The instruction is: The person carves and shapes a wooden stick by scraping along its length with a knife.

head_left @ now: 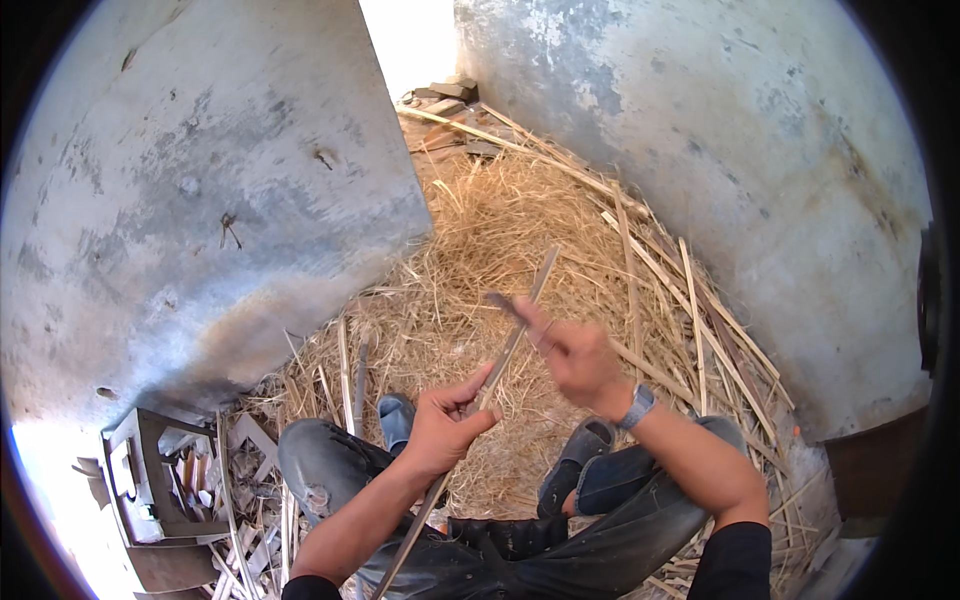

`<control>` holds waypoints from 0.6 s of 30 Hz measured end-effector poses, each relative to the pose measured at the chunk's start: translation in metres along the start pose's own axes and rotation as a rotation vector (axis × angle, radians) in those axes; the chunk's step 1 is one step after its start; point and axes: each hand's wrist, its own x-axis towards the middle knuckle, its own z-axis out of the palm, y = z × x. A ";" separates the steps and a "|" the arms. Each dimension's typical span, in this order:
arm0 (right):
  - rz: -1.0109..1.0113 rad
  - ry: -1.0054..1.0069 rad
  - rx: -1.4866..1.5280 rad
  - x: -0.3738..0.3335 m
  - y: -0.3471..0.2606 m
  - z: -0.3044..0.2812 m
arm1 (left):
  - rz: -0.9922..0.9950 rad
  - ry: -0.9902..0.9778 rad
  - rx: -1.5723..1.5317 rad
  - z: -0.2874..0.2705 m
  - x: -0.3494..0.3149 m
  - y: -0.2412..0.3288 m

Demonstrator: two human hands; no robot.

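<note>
My left hand (445,420) is closed around a long, narrow strip of wood or bamboo (411,536). The strip slants from my lap up and away, its far end past my right hand. My right hand (580,365), with a watch on its wrist, grips a knife. The short dark blade (503,304) lies against or just over the upper part of the strip; contact cannot be made out. A pale rod reaches from behind my right hand toward lower right, perhaps the knife's handle. My fingers hide the middle of the knife.
I sit with bent knees over a floor strewn with fine straw-coloured shavings (500,215). Several long strips (690,310) lie along the right wall (760,130). A grey wall (200,200) juts out at left. An open-fronted box (150,480) with scraps stands at lower left.
</note>
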 end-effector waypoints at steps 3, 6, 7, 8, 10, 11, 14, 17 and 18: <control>0.077 0.173 -0.033 0.020 0.028 -0.026 | 0.074 -0.084 -0.014 0.000 -0.003 -0.004; 0.038 0.239 -0.037 0.022 0.042 -0.037 | 0.064 -0.143 -0.023 -0.001 -0.003 -0.004; 0.089 0.225 -0.024 0.019 0.039 -0.033 | 0.066 -0.150 -0.035 -0.001 -0.004 -0.003; 0.085 0.222 -0.020 0.016 0.035 -0.025 | 0.069 -0.157 -0.047 -0.002 -0.004 -0.002; 0.000 0.071 0.027 0.005 0.018 -0.005 | 0.025 -0.086 0.055 0.000 -0.003 0.005; -0.024 0.004 0.035 -0.003 0.009 0.008 | 0.025 -0.081 0.054 -0.002 -0.001 0.000; -0.064 -0.088 0.102 -0.027 -0.020 0.034 | 0.045 -0.008 0.040 -0.006 0.011 -0.014; -0.091 -0.126 0.169 -0.027 -0.029 0.037 | 0.015 -0.054 -0.083 -0.010 0.010 -0.011; -0.093 -0.134 0.154 -0.026 -0.030 0.035 | -0.008 -0.062 -0.127 -0.009 0.008 -0.005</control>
